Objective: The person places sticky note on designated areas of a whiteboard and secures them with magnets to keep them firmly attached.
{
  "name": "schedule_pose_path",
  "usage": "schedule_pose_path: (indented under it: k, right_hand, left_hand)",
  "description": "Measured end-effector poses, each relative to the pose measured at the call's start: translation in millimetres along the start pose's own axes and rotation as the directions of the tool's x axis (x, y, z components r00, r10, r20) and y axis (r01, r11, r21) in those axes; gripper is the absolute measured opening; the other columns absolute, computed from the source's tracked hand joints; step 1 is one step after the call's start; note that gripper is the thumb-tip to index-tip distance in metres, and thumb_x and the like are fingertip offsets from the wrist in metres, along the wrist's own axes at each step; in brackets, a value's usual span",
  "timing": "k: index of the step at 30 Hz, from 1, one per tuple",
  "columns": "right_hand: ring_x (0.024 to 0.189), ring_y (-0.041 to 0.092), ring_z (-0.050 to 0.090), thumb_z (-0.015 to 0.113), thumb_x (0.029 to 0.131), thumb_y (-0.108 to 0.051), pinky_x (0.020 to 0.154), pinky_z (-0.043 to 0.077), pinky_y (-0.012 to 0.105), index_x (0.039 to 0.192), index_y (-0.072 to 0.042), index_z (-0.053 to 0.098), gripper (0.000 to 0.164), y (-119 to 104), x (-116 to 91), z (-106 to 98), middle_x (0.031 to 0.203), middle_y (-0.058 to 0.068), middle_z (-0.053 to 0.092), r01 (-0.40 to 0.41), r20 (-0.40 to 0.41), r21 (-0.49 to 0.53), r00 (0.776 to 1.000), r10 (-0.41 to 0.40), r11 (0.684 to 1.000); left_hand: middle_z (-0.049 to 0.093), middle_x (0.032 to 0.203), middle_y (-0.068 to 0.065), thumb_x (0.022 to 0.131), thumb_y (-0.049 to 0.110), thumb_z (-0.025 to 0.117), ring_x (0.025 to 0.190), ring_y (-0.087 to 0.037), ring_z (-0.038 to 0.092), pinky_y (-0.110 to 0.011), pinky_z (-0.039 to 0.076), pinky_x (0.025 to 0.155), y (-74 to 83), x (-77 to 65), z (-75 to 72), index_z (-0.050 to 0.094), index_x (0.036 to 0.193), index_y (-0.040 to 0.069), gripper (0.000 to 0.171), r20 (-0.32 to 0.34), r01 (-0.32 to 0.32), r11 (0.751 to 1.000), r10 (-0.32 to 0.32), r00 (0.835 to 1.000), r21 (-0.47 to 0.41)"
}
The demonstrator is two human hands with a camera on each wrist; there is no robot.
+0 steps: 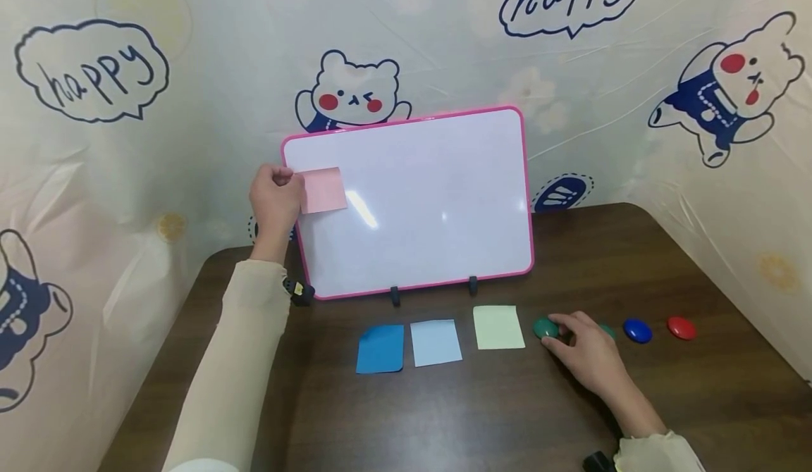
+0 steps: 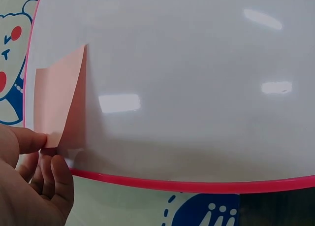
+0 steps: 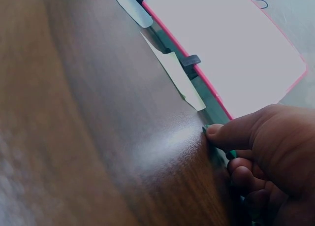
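Note:
My left hand (image 1: 277,201) pinches the edge of a pink sticky note (image 1: 324,190) between thumb and fingers, against the left side of a pink-framed whiteboard (image 1: 419,204). In the left wrist view the note (image 2: 56,100) bends, part of it standing off the board. Down on the table, my right hand (image 1: 590,352) has thumb and index finger around a green round magnet (image 1: 545,327). Only slivers of green show past the thumb in the right wrist view. Another green magnet (image 1: 607,331) is partly hidden behind this hand.
On the brown table (image 1: 355,415) lie a blue note (image 1: 380,349), a light blue note (image 1: 436,343) and a pale green note (image 1: 499,327). A blue magnet (image 1: 637,330) and a red magnet (image 1: 681,327) sit at the right. Black clips (image 1: 395,296) stand at the whiteboard's lower edge.

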State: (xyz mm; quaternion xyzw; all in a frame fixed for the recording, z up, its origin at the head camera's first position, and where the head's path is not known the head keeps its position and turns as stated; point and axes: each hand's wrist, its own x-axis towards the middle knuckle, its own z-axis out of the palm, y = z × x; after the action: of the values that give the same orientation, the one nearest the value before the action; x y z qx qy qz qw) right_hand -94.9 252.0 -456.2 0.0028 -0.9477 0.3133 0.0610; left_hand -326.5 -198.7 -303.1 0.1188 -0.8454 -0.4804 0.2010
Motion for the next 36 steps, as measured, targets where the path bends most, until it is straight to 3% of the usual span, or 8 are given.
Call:
schedule_pose_path:
  k: [31, 36]
  right_hand:
    - [0.081, 0.022, 0.053, 0.078, 0.09, -0.026, 0.063, 0.048, 0.028, 0.122, 0.002, 0.067, 0.044, -11, 3, -5, 0.098, 0.007, 0.058, -0.076, 0.059, 0.052, 0.996, 0.073, 0.996]
    - [0.082, 0.022, 0.053, 0.078, 0.09, -0.029, 0.063, 0.048, 0.029, 0.121, 0.001, 0.067, 0.044, -16, 6, -7, 0.098, 0.007, 0.06, -0.046, 0.05, 0.058, 0.998, 0.043, 0.997]
  left_hand:
    - [0.062, 0.118, -0.008, 0.103, 0.03, 0.057, 0.1, -0.022, 0.058, -0.028, 0.054, 0.088, 4.2, -0.5, 5.4, 0.062, 0.125, 0.01, 0.031, -0.019, 0.016, 1.0, -0.016, 1.0, 0.016]
    - [0.063, 0.119, -0.008, 0.103, 0.029, 0.057, 0.1, -0.021, 0.059, -0.029, 0.054, 0.089, 3.8, -0.7, 3.4, 0.062, 0.124, 0.009, 0.03, -0.02, 0.017, 1.0, -0.016, 1.0, 0.019]
